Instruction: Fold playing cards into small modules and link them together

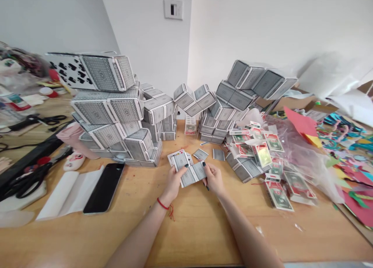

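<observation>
Over the middle of the table, my left hand [174, 182] pinches grey-backed playing cards [187, 174], thumb on top. My right hand [213, 177] grips the right end of these cards, its dark-nailed thumb on the upper edge. The cards overlap at an angle, patterned backs up; how many there are I cannot tell. Just behind them lie face-up playing cards [171, 158] on the table. Two more cards lie back-up beyond my hands, one a grey card [201, 154], the other a grey card [218, 154] to its right.
Hollow blocks folded from cards are stacked at left [110, 105] and right [244, 89]. A black phone [104, 188] lies on white paper [62, 192], with black scissors [37, 174] farther left. Card boxes [278, 194] pile up at right, beside coloured paper scraps [359, 194].
</observation>
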`<state>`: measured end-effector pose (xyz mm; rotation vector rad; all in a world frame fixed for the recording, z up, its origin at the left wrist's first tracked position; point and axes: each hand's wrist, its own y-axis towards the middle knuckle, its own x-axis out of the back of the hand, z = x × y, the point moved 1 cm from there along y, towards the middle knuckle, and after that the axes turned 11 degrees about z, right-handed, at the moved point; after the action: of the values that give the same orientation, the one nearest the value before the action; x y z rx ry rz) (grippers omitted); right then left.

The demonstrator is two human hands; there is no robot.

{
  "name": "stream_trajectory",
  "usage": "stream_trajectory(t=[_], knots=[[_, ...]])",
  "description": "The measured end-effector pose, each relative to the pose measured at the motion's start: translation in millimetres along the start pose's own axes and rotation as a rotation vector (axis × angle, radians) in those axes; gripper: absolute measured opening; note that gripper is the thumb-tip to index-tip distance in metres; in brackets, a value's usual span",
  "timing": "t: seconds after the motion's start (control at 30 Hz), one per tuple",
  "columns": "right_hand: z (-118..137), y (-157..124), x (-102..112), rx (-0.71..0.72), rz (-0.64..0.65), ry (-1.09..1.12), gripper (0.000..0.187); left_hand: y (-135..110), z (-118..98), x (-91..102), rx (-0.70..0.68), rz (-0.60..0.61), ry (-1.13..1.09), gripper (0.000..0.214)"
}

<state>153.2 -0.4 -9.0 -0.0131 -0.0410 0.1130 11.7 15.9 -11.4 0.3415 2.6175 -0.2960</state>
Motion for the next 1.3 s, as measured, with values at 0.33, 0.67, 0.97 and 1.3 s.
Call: stream_trajectory(t=[0.33,0.67,0.97,1.3], knots=[[-12,4,-1,-0.098,0.000,0.154,0.041,0,-35,32.1,0.129,0.254,0.255,0.029],[-20,17,-10,-0.167,-0.151,-0.037,0.032,7,-39,35.6,-0.061,0.073,0.054,0.032],[-34,49,-15,-0.289,0.000,0.016,0.018,7,-34,33.1,-0.090,-0.017,0.197,0.035],[-26,43,1,-0.166,0.008,0.344,0.022,4,-37,28.7,-0.106,0.056,0.094,0.060]])
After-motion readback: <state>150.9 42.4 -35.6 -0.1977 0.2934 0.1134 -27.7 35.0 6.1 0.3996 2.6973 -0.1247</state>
